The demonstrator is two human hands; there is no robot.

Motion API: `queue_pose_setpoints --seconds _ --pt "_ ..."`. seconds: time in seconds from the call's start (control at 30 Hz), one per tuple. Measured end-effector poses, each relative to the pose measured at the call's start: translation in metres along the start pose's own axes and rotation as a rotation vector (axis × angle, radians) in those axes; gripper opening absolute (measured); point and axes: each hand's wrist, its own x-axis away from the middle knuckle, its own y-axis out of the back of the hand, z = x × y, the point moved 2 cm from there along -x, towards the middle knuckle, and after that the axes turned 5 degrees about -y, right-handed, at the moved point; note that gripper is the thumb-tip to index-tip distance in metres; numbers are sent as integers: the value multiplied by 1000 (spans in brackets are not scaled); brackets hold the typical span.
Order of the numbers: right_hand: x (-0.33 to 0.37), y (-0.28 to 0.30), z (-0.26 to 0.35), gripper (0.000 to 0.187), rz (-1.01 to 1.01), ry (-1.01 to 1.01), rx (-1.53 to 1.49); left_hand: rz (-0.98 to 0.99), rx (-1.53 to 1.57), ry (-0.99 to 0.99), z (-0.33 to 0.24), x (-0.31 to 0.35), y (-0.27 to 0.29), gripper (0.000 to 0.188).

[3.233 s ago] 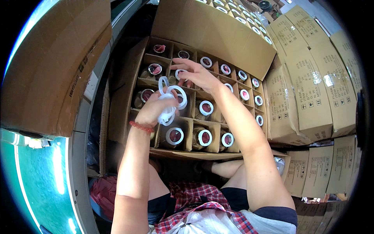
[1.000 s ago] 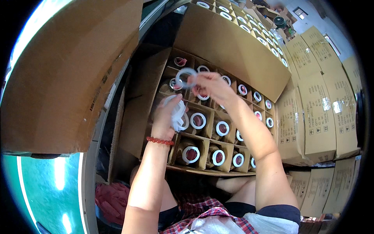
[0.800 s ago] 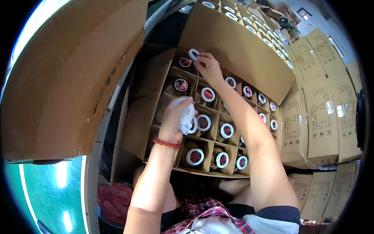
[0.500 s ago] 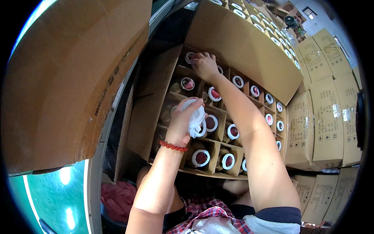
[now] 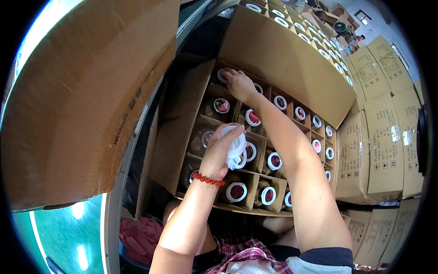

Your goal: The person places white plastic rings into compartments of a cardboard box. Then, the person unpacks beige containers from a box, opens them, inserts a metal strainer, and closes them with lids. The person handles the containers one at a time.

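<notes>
R hand (image 5: 238,86) just lowered a pinched white ring (image 5: 221,76) into far-left slot (image 5: 213,82), prob nearly seated; L hand (image 5: 218,153) gripping extra rings (image 5: 235,142).

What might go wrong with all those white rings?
The left hand holds a bunch of white rings, so one might slip and drop into the open box below. The right hand is at another ring in the far left corner; that one might sit crooked, and the hand partly hides it. The right forearm reaches over other bottles and might bump one.
</notes>
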Motion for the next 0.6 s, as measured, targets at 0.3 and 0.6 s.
queue_pose_setpoints --seconds 0.3,0.6 --pt "-10 16 -2 44 210 -109 -304 -6 10 -18 -2 1 2 26" --pt "6 2 -16 42 2 65 7 -20 -39 -15 -1 -3 4 25"
